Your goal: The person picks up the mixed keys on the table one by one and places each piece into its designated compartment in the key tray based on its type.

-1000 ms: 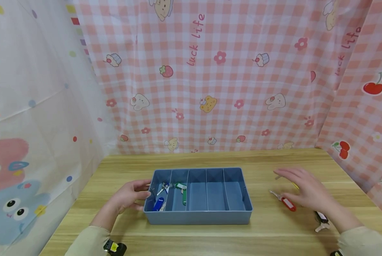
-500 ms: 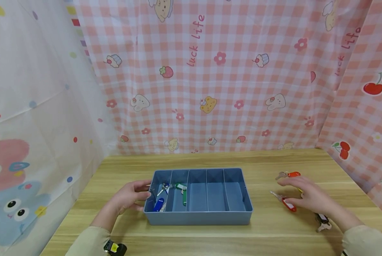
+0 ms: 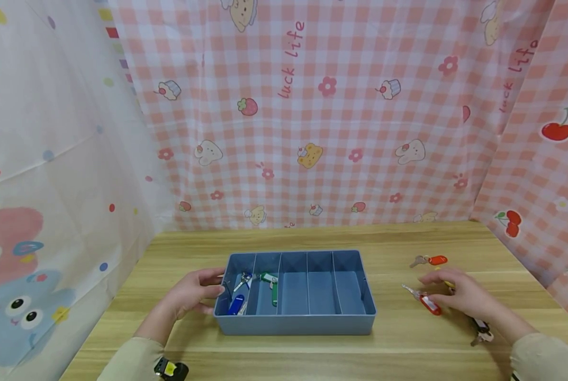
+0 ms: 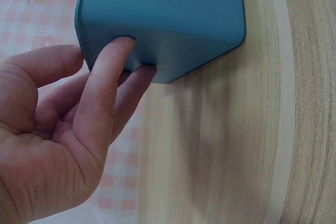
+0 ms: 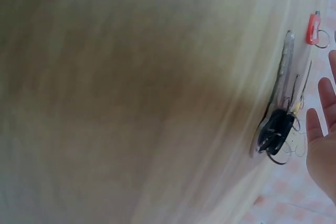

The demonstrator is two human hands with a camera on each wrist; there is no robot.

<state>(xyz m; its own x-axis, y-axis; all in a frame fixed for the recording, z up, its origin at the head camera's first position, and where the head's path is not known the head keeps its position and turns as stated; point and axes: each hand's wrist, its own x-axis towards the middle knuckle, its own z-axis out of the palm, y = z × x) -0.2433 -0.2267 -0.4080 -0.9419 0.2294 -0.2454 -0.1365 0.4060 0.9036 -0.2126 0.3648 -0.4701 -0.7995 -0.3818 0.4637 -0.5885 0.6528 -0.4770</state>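
My left hand touches the left end of a blue-grey divided organizer box, its fingertips against the end wall in the left wrist view. In the box, keys with blue tags lie in the leftmost compartment and keys with green tags in the one beside it. Over at the right, my right hand hovers low with fingers apart, thumb tip close by a key with a red tag. A yellow tag shows partly hidden under that hand.
Farther back on the wooden table lies a key with an orange-red tag. Keys with a black tag lie by the right wrist. Patterned cloth hangs behind the table and on both sides.
My right hand has drawn back toward me and slightly right, uncovering the orange-red tag, with its fingertips now nearer the red-tagged key. The left hand and the box have stayed put.
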